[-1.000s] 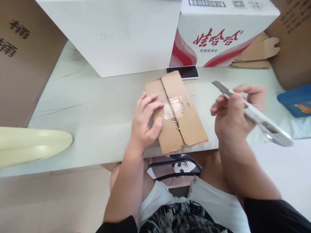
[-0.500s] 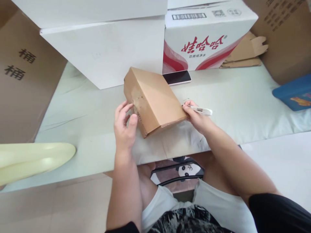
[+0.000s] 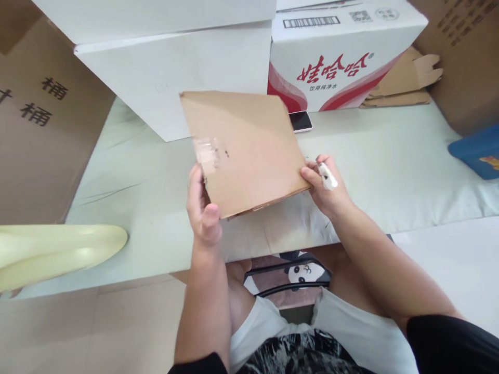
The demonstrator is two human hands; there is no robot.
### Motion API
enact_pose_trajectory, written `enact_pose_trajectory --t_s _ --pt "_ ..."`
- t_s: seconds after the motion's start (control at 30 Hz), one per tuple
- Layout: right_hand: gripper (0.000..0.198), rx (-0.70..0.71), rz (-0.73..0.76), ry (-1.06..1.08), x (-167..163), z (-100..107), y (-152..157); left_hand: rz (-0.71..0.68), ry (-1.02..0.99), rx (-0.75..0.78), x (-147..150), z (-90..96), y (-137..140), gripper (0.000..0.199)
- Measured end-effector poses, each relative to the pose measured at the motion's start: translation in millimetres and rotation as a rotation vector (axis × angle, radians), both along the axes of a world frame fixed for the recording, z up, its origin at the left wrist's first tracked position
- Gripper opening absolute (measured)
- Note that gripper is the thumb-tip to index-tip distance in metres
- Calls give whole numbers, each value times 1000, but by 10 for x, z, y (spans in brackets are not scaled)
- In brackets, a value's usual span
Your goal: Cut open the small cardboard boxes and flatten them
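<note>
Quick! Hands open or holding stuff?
Left hand: curled at the edge of the cardboard box; can't tell if it's holding.
Right hand: closed on the utility knife, thumb on the box.

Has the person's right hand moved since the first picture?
Yes. Judged against the red-and-white carton, the right hand has moved left, to the right edge of the cardboard box.

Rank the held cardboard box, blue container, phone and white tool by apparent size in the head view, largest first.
1. Cardboard box
2. Blue container, cut off at the edge
3. Phone and white tool: both partly hidden, too alike to rank
</note>
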State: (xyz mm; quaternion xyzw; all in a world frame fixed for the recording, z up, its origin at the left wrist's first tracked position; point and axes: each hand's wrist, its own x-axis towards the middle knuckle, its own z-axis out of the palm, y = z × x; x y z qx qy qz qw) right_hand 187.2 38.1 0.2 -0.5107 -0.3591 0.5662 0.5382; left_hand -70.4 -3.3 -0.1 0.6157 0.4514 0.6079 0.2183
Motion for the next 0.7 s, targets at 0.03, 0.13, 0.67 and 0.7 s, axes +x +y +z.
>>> enact_pose_trajectory --t_s 0.03,0.13,0.67,0.7 --pt "75 43 -58 54 8 14 -1 -39 -56 1 2 6 -9 79" --pt "71 190 -114 174 29 66 -20 -165 -137 -22 -27 -46 -31 77" --pt "52 423 -69 -343 212 -83 -16 140 -149 -183 12 79 -49 60" --pt "49 408 -59 -324 211 -83 -20 141 -176 -191 13 93 -60 61"
